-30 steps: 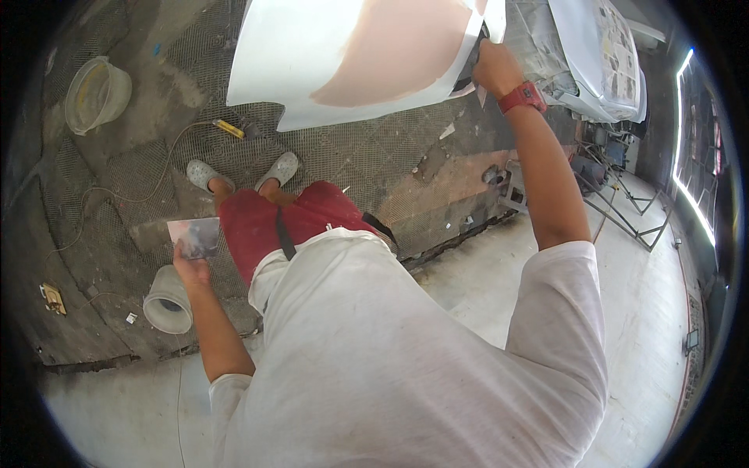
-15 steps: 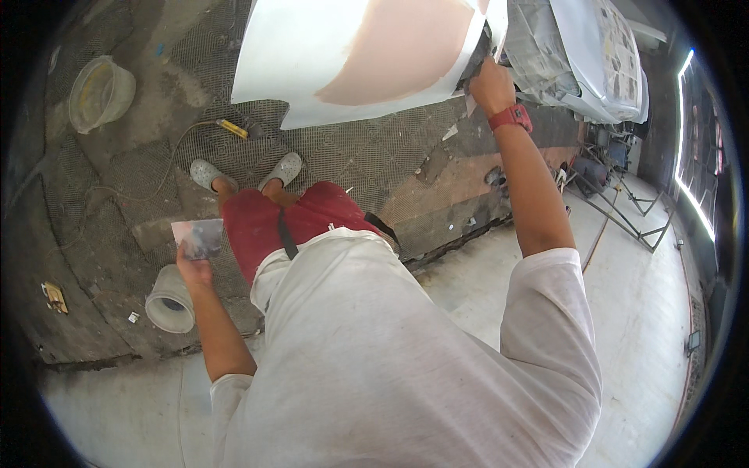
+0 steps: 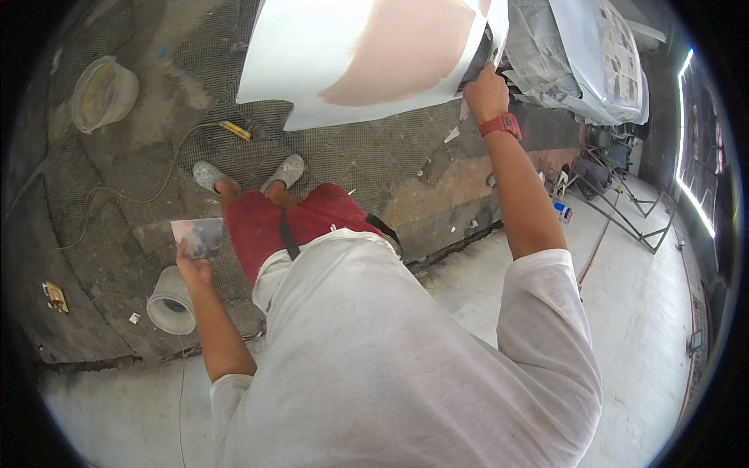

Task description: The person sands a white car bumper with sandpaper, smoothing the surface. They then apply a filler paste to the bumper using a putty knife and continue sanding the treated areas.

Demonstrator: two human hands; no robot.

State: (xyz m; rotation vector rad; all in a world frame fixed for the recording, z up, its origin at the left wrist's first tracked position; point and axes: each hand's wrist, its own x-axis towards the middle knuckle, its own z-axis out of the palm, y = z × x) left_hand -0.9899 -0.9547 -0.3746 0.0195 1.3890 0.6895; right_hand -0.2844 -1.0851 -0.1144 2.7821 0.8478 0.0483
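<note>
My left hand (image 3: pixel 195 269) grips the lower edge of a thin, flat rectangular plate (image 3: pixel 198 236), pinkish on one side and grey on the other. My right hand (image 3: pixel 487 95), below a red wristwatch, is closed at the right edge of a white car body panel (image 3: pixel 296 58). What its fingers pinch is hidden; a narrow white edge strip of the panel runs just above them. A broad patch of pinkish filler (image 3: pixel 398 54) covers the middle of the panel. Dark gaps show beside the fingers.
Right of the panel is a car section covered in plastic and paper (image 3: pixel 597 62). Pale buckets stand at far left (image 3: pixel 105 93) and beside my left forearm (image 3: pixel 172 300). A yellow tool (image 3: pixel 236 130) with a cord lies near my feet. Metal stands (image 3: pixel 644 226) are at right.
My right hand has shifted slightly left and downward along the panel's edge. A blue and white can now shows beside the right forearm. My left hand still holds the plate in nearly the same place.
</note>
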